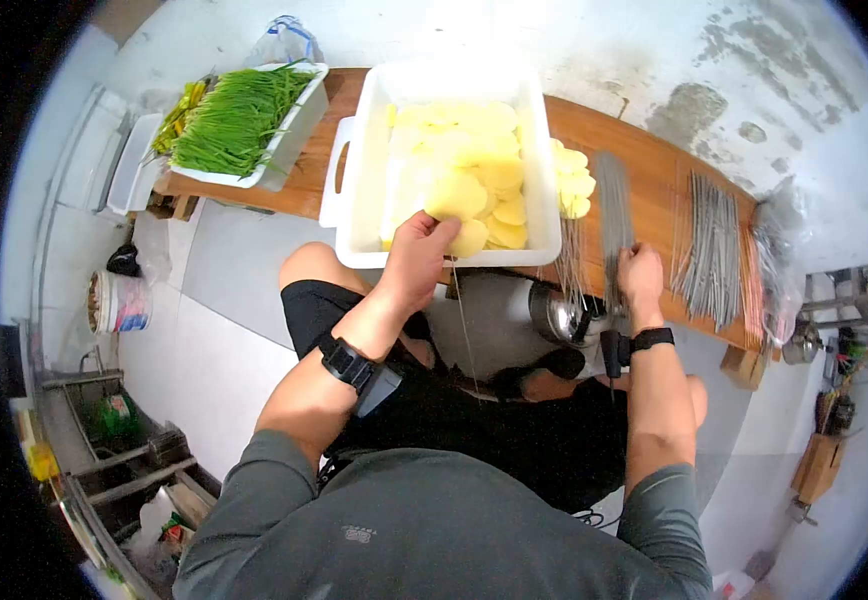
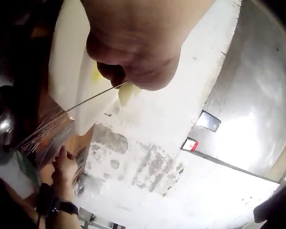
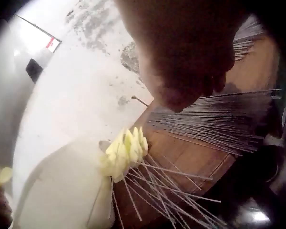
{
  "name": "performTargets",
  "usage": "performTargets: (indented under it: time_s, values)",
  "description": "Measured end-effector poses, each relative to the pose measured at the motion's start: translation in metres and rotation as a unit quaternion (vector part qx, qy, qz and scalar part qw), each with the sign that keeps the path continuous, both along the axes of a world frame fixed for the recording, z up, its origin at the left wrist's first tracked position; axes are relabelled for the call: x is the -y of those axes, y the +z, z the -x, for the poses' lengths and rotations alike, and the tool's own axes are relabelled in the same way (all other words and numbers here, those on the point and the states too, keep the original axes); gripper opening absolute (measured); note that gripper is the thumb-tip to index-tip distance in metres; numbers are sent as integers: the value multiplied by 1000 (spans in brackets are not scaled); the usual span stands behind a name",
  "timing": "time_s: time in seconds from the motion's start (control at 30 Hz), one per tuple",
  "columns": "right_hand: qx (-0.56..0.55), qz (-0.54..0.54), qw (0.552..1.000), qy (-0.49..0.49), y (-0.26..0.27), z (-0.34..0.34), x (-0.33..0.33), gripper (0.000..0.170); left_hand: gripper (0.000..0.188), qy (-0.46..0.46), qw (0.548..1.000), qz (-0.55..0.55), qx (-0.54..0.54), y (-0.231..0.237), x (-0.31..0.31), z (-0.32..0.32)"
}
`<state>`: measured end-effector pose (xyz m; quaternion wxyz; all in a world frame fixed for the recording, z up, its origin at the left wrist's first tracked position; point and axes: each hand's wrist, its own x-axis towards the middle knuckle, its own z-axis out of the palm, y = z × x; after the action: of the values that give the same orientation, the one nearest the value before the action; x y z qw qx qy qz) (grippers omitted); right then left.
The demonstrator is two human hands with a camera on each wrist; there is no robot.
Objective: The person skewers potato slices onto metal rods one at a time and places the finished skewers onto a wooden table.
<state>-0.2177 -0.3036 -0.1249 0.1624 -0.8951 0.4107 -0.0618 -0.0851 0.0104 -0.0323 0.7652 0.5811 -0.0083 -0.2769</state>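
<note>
My left hand [image 1: 419,258] pinches a thin metal skewer [image 1: 466,325] and potato slices at the near edge of a white tub [image 1: 351,215]. Round pale-yellow potato slices [image 1: 457,195] show at its fingertips; in the left wrist view the skewer [image 2: 88,99] slants down and away from the hand. Over the loose pile of grey metal skewers [image 1: 612,185] on the bench is my right hand [image 1: 640,275], its fingers bent down at them. The right wrist view hides its fingertips behind the hand, so I cannot tell whether it grips a skewer.
Filled potato skewers [image 1: 572,180] lie beside the tub, sticks toward me. Another bundle of skewers [image 1: 712,250] and a plastic bag [image 1: 782,265] are at the bench's right. Green chives [image 1: 239,120] fill a white bin [image 1: 299,125] at left. A metal pot [image 1: 556,312] stands below the bench.
</note>
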Motion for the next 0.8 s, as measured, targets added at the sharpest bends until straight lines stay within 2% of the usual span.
performTargets:
  time_s: [0.07, 0.17, 0.3, 0.4, 0.5, 0.57, 0.67, 0.73, 0.8]
  values:
    - [-35, -13, 999, -19, 1, -4, -1, 33, 23, 0, 1000, -6, 13, 0, -2, -3]
    - [-24, -25, 999, -34, -17, -9, 6, 32, 22, -6, 1000, 5, 22, 3, -3, -6]
    - [-36, -33, 998, -36, -12, -14, 6, 31, 21, 2, 999, 34, 23, 7, -6, -7]
    - [-88, -63, 994, -30, -12, -17, 15, 35, 24, -6, 998, 10, 61, -1, -9, -13]
    - [-66, -59, 996, -1, -16, -17, 19, 36, 18, 33, 998, 10, 58, 1, -10, -16]
    - [26, -63, 997, -41, -5, -14, 14, 36, 17, 41, 997, 4, 57, 1, -13, -21]
    - [30, -63, 997, -23, 14, -10, 9, 37, 15, 47, 997, 8, 54, -7, -14, -23]
    - [20, -59, 998, -23, 5, -7, 12, 35, 15, 43, 997, 19, 59, -3, -14, -27]
    - [5, -59, 998, -15, -3, -10, 16, 33, 14, 36, 997, -26, 66, 3, -17, -22]
